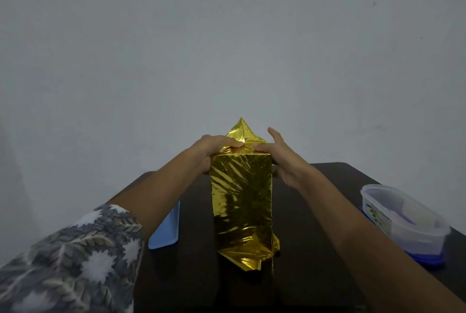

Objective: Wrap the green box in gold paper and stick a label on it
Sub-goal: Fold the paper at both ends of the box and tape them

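The gold paper (242, 199) covers a tall upright parcel standing near the middle of the dark table (315, 262). The green box inside it is wholly hidden; no green shows anywhere. At the parcel's top the paper rises to a folded point, and at its foot a crumpled flap spreads loose on the table towards the camera.

The left hand (214, 146) grips the parcel's top left corner, its fingers curled over the top fold and pressing the paper down; its lower part is tucked behind the parcel's left edge. The right hand (280, 159) lays its thumb flat along the top right edge, forefinger straight and lifted. Its other fingers vanish behind the parcel's right side, so whether it clasps or only presses cannot be told.

Left of the parcel lies a light-blue tray (165, 232), its far end covered by the left forearm. Right of the parcel, near the table's edge, sits a clear plastic tub (403, 222) on a blue base; its contents are blurred. A leaf-patterned sleeve (75, 257) is cut off at the lower left.
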Tool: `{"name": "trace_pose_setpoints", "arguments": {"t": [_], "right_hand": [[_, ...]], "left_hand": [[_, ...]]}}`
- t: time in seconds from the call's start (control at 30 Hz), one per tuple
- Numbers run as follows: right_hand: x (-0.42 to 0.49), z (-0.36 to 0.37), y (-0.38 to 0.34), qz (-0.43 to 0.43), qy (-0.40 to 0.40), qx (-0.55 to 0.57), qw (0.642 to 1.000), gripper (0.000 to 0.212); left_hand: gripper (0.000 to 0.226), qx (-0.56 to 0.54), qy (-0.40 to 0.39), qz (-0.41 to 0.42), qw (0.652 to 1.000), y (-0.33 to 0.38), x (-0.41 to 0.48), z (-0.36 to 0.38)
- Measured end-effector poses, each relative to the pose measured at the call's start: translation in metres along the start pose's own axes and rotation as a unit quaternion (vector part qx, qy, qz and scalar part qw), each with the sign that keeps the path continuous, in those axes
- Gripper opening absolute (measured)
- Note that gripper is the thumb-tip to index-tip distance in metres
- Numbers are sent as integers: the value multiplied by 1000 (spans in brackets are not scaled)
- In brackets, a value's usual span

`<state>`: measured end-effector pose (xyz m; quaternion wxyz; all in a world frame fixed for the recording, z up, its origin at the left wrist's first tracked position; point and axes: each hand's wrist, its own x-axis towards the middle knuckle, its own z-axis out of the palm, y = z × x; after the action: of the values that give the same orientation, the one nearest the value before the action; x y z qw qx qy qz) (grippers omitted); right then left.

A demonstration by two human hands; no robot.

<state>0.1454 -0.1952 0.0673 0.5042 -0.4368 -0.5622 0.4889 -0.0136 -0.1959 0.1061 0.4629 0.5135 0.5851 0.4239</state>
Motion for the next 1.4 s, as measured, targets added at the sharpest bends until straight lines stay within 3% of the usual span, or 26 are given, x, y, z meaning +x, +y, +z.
{"name": "trace_pose_setpoints", "arguments": {"t": [0.1, 0.23, 0.3, 0.47, 0.6, 0.73, 1.0, 1.17, 1.23, 1.3, 1.4], "right_hand": [[3, 1, -10, 42, 0, -9, 999, 58], [15, 6, -21, 63, 21, -73, 995, 84], [19, 7, -19, 56, 32, -52, 997, 89], [22, 9, -18, 53, 38, -51, 997, 82], [21, 15, -26, 104, 8, -74, 992, 85], [24, 16, -26, 89, 8, -80, 993, 90], [29, 17, -19, 71, 26, -38, 996, 100], [27, 18, -21, 71, 18, -14, 997, 95], [28, 19, -20, 72, 20, -26, 997, 92], [29, 19, -20, 70, 26, -32, 997, 82], [33, 16, -17, 67, 32, -15, 997, 97]], "left_hand": [[60, -4, 20, 13, 1000, -1, 1, 5], [60, 11, 33, 26, 999, -2, 3, 7], [55, 15, 32, 25, 999, -2, 5, 6], [34, 19, -3, -5, 1000, 0, 4, 0], [31, 34, -13, -7, 999, 0, 2, 0], [28, 26, 0, 5, 1000, -2, 5, -3], [47, 53, -44, -21, 997, 1, 17, -6], [28, -61, -26, -7, 998, -10, 16, -17], [27, -89, 16, 39, 995, -25, 14, -35], [24, -47, 107, 91, 989, -52, 4, -59], [27, 195, 226, 94, 950, -113, -2, -101]]}}
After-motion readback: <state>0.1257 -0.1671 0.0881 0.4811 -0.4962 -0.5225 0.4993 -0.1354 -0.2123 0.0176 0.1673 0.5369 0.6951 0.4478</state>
